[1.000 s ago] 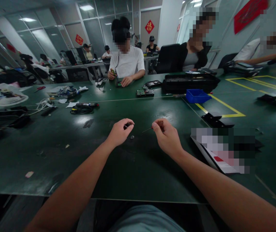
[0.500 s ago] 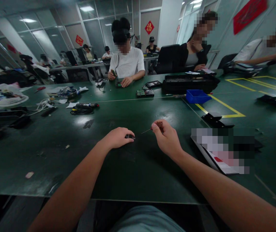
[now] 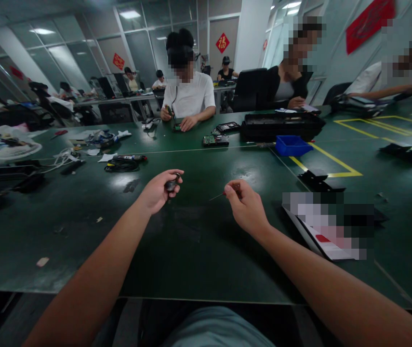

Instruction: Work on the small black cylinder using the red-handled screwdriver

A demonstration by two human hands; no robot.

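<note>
A small dark rounded object [image 3: 171, 184] sits between the thumb and fingers of my left hand [image 3: 157, 192], raised a little above the green table [image 3: 191, 270]. Its exact kind is too small and dark to make out. My right hand [image 3: 246, 205] pinches a thin screwdriver [image 3: 217, 196], whose slender metal shaft points left toward my left hand. A bit of red shows where the shaft meets the fingers; the rest of the handle is hidden in the hand. A gap separates the screwdriver's tip from the dark object.
Right of my right hand lie a white-and-dark packet [image 3: 330, 241] and a black bracket [image 3: 321, 180]. A blue bin [image 3: 293, 145], a circuit-board part [image 3: 215, 140] and a black tray [image 3: 281, 127] stand farther back. Coiled cable [image 3: 122, 164] lies left. A co-worker [image 3: 191, 96] sits opposite.
My left hand has lifted and moved left and away from me, turning so that the dark object now shows between its fingers. My right hand with the screwdriver has barely moved.
</note>
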